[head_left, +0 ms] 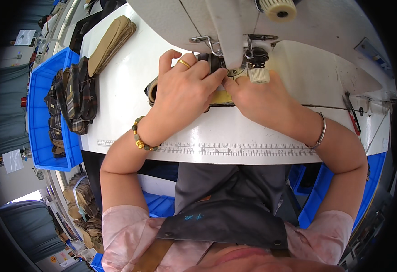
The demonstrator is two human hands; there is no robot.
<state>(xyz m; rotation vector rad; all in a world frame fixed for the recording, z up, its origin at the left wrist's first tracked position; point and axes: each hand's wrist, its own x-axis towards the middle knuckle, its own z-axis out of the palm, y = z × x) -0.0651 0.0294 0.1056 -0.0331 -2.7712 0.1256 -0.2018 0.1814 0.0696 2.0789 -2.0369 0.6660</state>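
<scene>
Under the head of a white sewing machine (230, 27), both hands meet close to the needle area. My left hand (182, 88) is closed on a dark cloth piece (152, 91), whose curled end with a tan inside shows beside the wrist. My right hand (264, 97) has its fingers curled, thumb and forefinger pinched close to the left thumb. What that pinch holds is hidden by the fingers. A yellow strip (222, 97) with a dark lower edge shows between the hands. The presser foot and needle are mostly covered by fingers and machine parts.
A printed ruler (225, 148) runs along the white table's front. Red-handled snips (353, 115) lie at the right. Stacked tan cloth pieces (112, 43) lie at the far left, next to a blue bin (34, 113) with plaid straps (73, 97). More bundled pieces (80, 197) stand below.
</scene>
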